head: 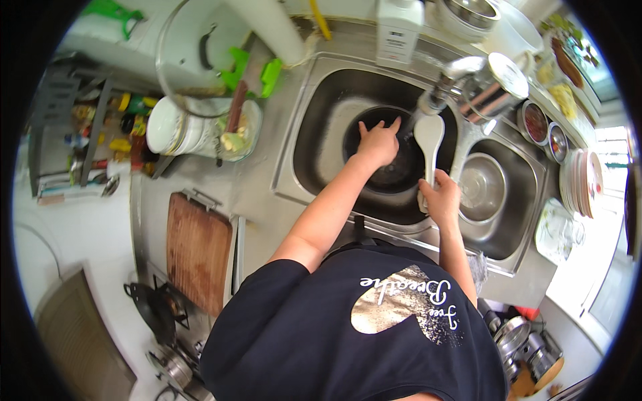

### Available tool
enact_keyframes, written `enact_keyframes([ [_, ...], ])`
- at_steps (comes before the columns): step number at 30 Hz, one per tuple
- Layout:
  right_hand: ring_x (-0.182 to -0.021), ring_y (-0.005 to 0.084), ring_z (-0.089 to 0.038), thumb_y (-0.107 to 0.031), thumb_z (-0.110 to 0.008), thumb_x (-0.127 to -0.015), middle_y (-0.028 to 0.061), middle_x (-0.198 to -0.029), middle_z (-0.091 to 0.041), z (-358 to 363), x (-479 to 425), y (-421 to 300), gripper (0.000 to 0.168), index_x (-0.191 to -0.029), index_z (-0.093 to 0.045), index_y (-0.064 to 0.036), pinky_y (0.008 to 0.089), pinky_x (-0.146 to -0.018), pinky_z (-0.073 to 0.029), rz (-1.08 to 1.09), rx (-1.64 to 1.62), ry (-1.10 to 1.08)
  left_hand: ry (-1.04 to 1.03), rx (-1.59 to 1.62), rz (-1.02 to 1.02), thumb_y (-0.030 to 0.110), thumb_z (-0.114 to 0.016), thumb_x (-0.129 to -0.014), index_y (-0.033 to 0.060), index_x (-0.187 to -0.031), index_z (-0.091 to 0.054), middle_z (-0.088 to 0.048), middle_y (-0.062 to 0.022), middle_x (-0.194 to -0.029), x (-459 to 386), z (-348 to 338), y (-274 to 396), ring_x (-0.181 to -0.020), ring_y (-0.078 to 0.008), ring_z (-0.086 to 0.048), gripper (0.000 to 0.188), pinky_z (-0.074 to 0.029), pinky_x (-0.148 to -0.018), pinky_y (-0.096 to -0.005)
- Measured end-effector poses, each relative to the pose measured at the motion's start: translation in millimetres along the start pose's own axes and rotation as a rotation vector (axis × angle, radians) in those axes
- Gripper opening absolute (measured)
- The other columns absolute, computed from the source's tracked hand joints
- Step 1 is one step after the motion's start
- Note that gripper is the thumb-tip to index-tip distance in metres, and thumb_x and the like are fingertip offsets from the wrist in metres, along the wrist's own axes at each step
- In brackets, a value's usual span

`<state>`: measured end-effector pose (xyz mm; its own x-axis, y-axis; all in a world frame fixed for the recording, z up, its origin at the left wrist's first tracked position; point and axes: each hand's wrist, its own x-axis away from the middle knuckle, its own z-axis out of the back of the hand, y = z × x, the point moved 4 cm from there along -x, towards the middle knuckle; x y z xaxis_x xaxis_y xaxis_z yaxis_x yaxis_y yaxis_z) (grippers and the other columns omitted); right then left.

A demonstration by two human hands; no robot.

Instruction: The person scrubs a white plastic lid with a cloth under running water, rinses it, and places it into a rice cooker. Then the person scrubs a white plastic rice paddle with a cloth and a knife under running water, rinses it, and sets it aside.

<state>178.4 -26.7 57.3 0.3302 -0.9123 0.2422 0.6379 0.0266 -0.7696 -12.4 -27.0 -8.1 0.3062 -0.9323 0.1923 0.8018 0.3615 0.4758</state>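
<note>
In the head view my left hand (379, 144) reaches over a round dark pot (391, 173) in the large steel sink basin (321, 128). Its fingers are spread and nothing shows in them; whether the fingertips touch the pot is unclear. My right hand (442, 196) grips the handle of a white rice paddle (429, 134) at the basin's right side, with the paddle's broad end pointing up towards the faucet (435, 97). Water appears to run from the faucet beside the paddle. Something pale, partly hidden, lies under the right fingers.
A steel bowl (479, 186) sits in the smaller right basin. Stacked plates (582, 183) and small bowls (532, 122) line the right side. A white bottle (398, 32) stands behind the sink. Left are a glass lid (193, 60), stacked bowls (168, 125) and a wooden cutting board (198, 250).
</note>
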Motion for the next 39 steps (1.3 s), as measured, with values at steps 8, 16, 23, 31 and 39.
enact_keyframes([
  [8, -0.061, 0.0163, -0.059, -0.016, -0.068, -0.074, 0.0107, -0.069, -0.064, -11.7, -4.3, 2.7, 0.025, -0.093, -0.065, -0.001, 0.0312, -0.062, -0.046, -0.014, -0.067, -0.062, 0.199, -0.268, -0.210, 0.017, -0.064, -0.079, 0.0122, -0.128, -0.051, -0.045, -0.0172, -0.135, 82.2, 46.0, -42.7, -0.124, -0.0316, -0.043, 0.051, -0.029, -0.107, -0.0426],
  [16, -0.064, 0.0162, -0.059, -0.017, -0.068, -0.074, 0.0097, -0.071, -0.064, -14.3, -1.7, -0.1, 0.025, -0.094, -0.065, -0.002, 0.0309, -0.064, -0.046, -0.006, -0.066, -0.097, 1.029, 0.235, 0.285, 0.007, -0.055, -0.080, 0.0035, -0.099, -0.058, -0.058, -0.0103, -0.081, 145.1, 102.2, -127.7, -0.071, -0.0241, -0.057, 0.019, -0.047, -0.065, -0.0351],
  [23, -0.065, 0.0158, -0.059, -0.016, -0.068, -0.075, 0.0089, -0.072, -0.065, -17.1, 0.9, 1.3, 0.024, -0.095, -0.066, -0.002, 0.0303, -0.065, -0.047, -0.002, -0.041, -0.106, 1.554, 0.492, 0.975, 0.017, -0.061, -0.082, 0.0038, -0.103, -0.054, -0.053, -0.0088, -0.099, 205.2, 148.1, -283.8, -0.083, -0.0196, -0.052, 0.025, -0.044, -0.072, -0.0355],
  [31, -0.066, 0.0154, -0.060, -0.015, -0.067, -0.075, 0.0087, -0.073, -0.065, -17.9, 1.7, 5.4, 0.024, -0.095, -0.065, -0.002, 0.0300, -0.066, -0.047, -0.006, -0.107, -0.113, 1.131, 1.356, 1.119, 0.012, -0.059, -0.085, 0.0082, -0.104, -0.054, -0.056, -0.0066, -0.093, 190.1, 134.5, -337.2, -0.080, -0.0159, -0.055, 0.020, -0.045, -0.068, -0.0343],
  [39, -0.066, 0.0141, -0.059, -0.016, -0.068, -0.075, 0.0076, -0.072, -0.064, -13.4, 3.4, 0.6, 0.024, -0.094, -0.065, -0.002, 0.0296, -0.064, -0.046, -0.012, -0.092, -0.127, 1.383, 1.348, 1.114, 0.009, -0.048, -0.087, 0.0032, -0.100, -0.052, -0.055, -0.0087, -0.089, 216.1, 141.5, -289.7, -0.075, -0.0162, -0.056, 0.015, -0.048, -0.064, -0.0313],
])
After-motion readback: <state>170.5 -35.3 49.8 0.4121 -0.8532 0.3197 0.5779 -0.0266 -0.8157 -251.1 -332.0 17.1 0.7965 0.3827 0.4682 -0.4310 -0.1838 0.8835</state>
